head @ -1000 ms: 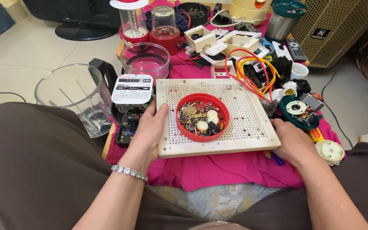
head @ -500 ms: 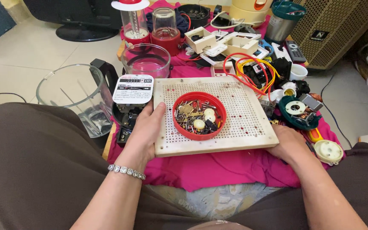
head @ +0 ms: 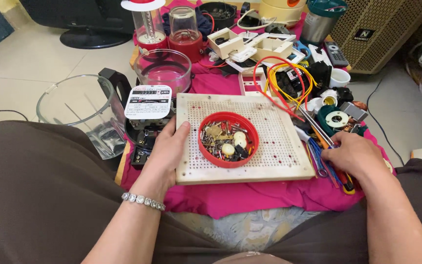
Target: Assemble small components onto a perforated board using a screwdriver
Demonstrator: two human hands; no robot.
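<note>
A pale perforated board [head: 279, 146] lies on a pink cloth [head: 250, 195] in front of me. On it sits a round red dish [head: 228, 139] full of screws and small parts. My left hand [head: 167, 151] grips the board's left edge, thumb on top. My right hand [head: 350, 154] has come off the board and rests on a bunch of hand tools [head: 326, 164] just right of it, fingers curled over them; whether it grips any I cannot tell.
A clear blender jug [head: 81, 115] and an electric meter [head: 147, 105] lie left of the board. Behind are a glass bowl [head: 163, 68], red-based jars [head: 185, 32], white plastic housings [head: 250, 46], red and yellow wires [head: 282, 78], and a beige speaker grille [head: 382, 29].
My right hand let go of the board's right edge and moved right onto the tools. The board with the red dish shifted slightly left and toward me. My left hand kept its hold.
</note>
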